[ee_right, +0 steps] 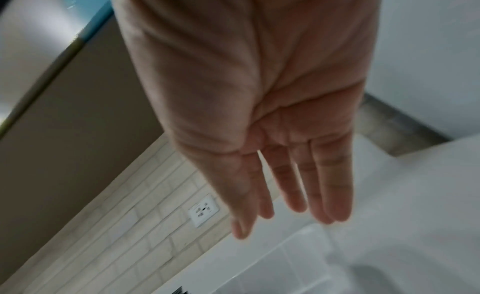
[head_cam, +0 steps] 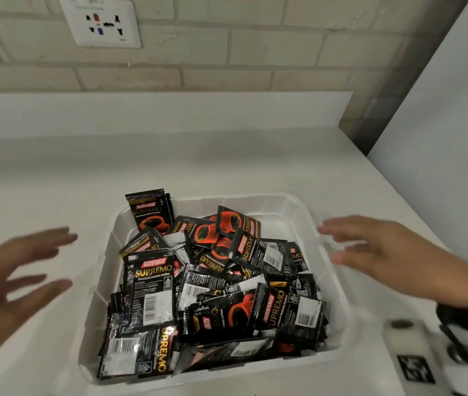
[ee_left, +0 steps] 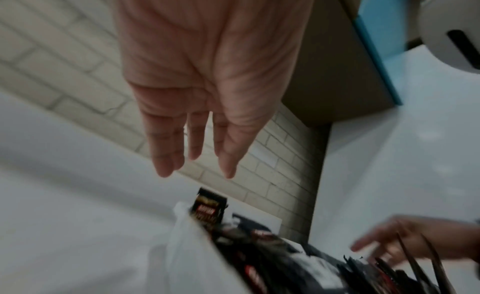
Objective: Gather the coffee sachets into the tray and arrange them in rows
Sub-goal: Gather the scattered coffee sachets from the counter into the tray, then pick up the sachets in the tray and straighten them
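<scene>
A white plastic tray (head_cam: 327,281) sits on the white counter, heaped with several black coffee sachets (head_cam: 212,284) lying jumbled at all angles. One sachet (head_cam: 150,210) leans upright over the tray's far left corner. My left hand (head_cam: 27,267) hovers left of the tray, fingers spread and straight, holding nothing. My right hand (head_cam: 375,247) hovers at the tray's right rim, fingers straight and empty. In the left wrist view my left hand (ee_left: 194,144) is open above the tray's edge (ee_left: 182,237) and sachets (ee_left: 259,247). In the right wrist view my right hand (ee_right: 285,195) is open over the tray's rim (ee_right: 298,257).
A white counter (head_cam: 227,161) runs to a tiled wall with a power socket (head_cam: 101,21). A tall white panel (head_cam: 441,110) stands at the right. A white device with black markings (head_cam: 427,355) lies at the front right corner.
</scene>
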A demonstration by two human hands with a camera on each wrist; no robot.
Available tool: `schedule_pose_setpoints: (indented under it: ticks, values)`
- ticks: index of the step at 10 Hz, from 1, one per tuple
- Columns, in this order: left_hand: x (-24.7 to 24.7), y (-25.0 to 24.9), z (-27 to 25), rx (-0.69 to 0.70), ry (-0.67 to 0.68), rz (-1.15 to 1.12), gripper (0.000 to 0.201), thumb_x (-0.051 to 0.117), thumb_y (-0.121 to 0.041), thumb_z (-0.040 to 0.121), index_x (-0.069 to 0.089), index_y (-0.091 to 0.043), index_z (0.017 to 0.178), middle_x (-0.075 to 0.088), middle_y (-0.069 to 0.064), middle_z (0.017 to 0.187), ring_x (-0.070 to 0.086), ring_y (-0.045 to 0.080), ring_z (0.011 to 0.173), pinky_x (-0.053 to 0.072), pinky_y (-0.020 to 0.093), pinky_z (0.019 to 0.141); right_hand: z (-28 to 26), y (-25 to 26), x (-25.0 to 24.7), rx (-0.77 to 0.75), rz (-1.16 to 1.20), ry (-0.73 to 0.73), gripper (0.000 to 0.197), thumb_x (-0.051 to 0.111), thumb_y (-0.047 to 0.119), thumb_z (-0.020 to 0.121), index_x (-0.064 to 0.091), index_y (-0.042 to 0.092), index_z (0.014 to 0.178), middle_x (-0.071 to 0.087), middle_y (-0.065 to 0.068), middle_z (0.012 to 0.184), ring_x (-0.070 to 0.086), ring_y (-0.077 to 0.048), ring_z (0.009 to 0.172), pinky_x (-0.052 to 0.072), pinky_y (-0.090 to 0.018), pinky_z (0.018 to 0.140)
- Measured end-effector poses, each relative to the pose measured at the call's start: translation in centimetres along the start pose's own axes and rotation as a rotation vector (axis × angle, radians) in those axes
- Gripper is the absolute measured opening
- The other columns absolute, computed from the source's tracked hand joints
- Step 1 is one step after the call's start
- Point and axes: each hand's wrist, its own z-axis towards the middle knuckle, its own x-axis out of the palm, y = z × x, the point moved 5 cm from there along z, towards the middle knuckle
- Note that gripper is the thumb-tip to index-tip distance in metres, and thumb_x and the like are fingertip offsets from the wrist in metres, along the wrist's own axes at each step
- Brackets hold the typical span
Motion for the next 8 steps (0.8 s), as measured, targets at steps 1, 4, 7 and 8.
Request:
schedule_pose_setpoints:
  ticks: [1,4,7,8]
  values:
    - [2.9,-27.3,1.4,0.173,0.22,0.088,0.041,0.069,-0.042,0.079,0.054,-0.051,0.116,0.057,-0.036,0.113,0.058,-0.01,0.101,0.054,0.015,0.078,4.1,3.0,0.7,-0.064,-0.12,0.166,0.04,0.055,0.028,0.09,0.051,0.022,0.129,0.054,0.014,0.121,0.053,0.0,0.107,0.038,-0.01,0.091]
    - [8.5,-38.8,1.6,0.261,0.594,0.359,0.064,0.021,-0.102,0.043,0.005,-0.09,0.103,0.014,-0.059,0.126,0.007,-0.034,0.12,0.024,0.009,0.099,10.0,4.7,5.9,0.097,-0.374,0.555,0.058,0.027,0.05,0.095,0.025,0.019,0.144,0.031,-0.002,0.149,0.033,-0.02,0.134,0.025,-0.035,0.109]
    - [8.9,-39.6,2.1,0.258,0.659,0.257,0.05,0.023,-0.098,0.054,0.027,-0.086,0.102,0.023,-0.06,0.121,0.02,-0.034,0.117,0.021,-0.004,0.096,9.5,7.0,10.8,-0.077,-0.355,0.64,0.064,0.032,0.054,0.093,0.015,0.025,0.147,0.042,-0.005,0.142,0.043,-0.022,0.127,0.031,-0.036,0.108]
    - [10.4,-41.2,3.4,0.38,0.69,0.266,0.068,0.015,-0.095,0.06,0.038,-0.063,0.115,0.032,-0.052,0.119,0.021,-0.033,0.116,0.016,-0.009,0.092,9.3,7.4,10.3,-0.086,-0.288,0.642,0.059,0.032,0.054,0.093,0.024,0.027,0.145,0.048,-0.006,0.137,0.046,-0.023,0.124,0.032,-0.042,0.108]
